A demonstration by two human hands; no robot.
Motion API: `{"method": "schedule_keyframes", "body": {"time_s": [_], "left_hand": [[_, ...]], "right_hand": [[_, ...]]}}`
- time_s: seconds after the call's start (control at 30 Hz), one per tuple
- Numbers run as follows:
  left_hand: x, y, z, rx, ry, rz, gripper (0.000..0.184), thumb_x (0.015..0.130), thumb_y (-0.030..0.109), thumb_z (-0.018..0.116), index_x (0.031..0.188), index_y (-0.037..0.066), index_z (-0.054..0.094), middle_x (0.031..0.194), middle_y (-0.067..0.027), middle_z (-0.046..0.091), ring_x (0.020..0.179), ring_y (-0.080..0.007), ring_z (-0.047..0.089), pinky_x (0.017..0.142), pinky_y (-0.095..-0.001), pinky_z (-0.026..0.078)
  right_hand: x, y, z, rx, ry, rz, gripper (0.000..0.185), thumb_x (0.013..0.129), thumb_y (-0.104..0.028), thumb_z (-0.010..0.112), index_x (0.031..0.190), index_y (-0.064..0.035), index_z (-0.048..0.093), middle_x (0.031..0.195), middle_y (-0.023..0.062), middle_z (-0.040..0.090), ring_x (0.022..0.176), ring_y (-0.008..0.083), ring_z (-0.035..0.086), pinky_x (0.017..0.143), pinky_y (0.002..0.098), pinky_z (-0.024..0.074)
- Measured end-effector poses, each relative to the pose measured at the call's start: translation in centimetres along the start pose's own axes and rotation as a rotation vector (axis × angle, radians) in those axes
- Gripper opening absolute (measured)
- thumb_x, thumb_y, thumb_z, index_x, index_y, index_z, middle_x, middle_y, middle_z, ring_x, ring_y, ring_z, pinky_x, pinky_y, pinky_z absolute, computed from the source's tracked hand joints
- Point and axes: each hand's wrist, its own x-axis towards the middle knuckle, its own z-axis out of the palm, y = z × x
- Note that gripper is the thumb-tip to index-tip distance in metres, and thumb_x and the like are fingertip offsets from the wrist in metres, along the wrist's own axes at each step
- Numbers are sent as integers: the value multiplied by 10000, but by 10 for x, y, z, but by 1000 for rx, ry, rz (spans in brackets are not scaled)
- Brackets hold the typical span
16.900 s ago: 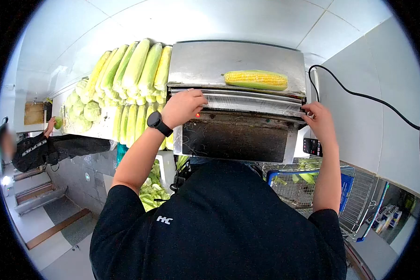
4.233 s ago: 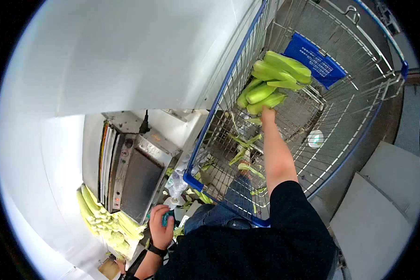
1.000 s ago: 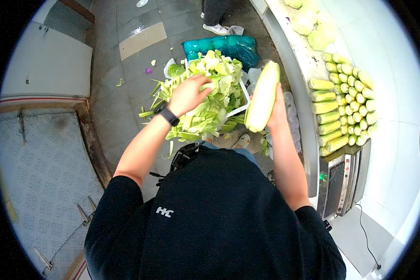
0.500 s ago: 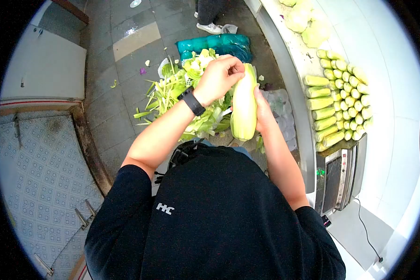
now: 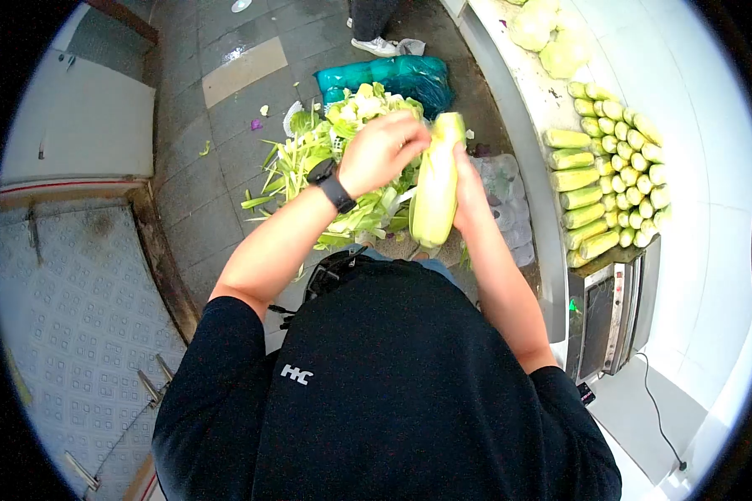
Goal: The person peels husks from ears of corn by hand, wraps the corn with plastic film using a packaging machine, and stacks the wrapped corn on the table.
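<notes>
An ear of corn (image 5: 434,192) in pale green husk stands nearly upright in front of me. My right hand (image 5: 468,185) is wrapped round its right side. Near the upper left of the ear, my left hand (image 5: 386,149), with a black watch on its wrist, has its fingers curled together; whether a bit of husk is pinched there is blurred. Beneath and behind my left hand lies a heap of husks and leaves (image 5: 309,159), which hides most of the white container under it.
Wrapped ears of corn (image 5: 618,175) are stacked on the counter at right, with cabbages (image 5: 564,54) beyond and a wrapping machine (image 5: 610,313) nearer. A teal bag (image 5: 393,77) lies behind the heap, by a person's shoe (image 5: 374,46). Clear plastic (image 5: 505,204) lies beside the counter.
Since half a second ago, my left hand has moved slightly left and down from the top of the ear. Over the past second the ear came left and my left hand rose to it.
</notes>
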Motion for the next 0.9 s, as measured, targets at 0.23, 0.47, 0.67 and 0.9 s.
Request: {"method": "schedule_keyframes", "body": {"time_s": [0.23,0.47,0.67,0.9], "left_hand": [[-60,34,-30,-73,-75,-50,66,832,7,692,852,27,632,818,-90,604,758,-258,607,670,-356,483],[-92,51,-44,-97,63,-245,66,842,-6,677,820,12,617,795,-81,616,755,-223,610,674,-319,472],[-83,37,-60,185,119,-423,150,872,51,661,1002,19,593,843,-102,610,753,-268,607,692,-359,484],[-41,24,-30,607,-550,-348,404,878,410,648,1000,29,589,833,-172,670,781,-348,678,671,-459,538]], "right_hand": [[32,-12,-24,384,228,-125,691,994,-601,418,1439,-73,409,1398,159,520,1251,342,528,1067,517,425],[74,-21,-22,510,274,-196,657,1032,-561,326,1462,-67,379,1457,162,476,1305,365,489,1109,527,379],[75,-30,1,196,232,-114,614,1030,-498,430,1375,10,450,1269,172,608,1101,316,637,953,462,525],[58,-9,51,240,127,-56,565,1034,-494,425,1365,-41,482,1291,146,595,1136,300,598,993,452,483]]}}
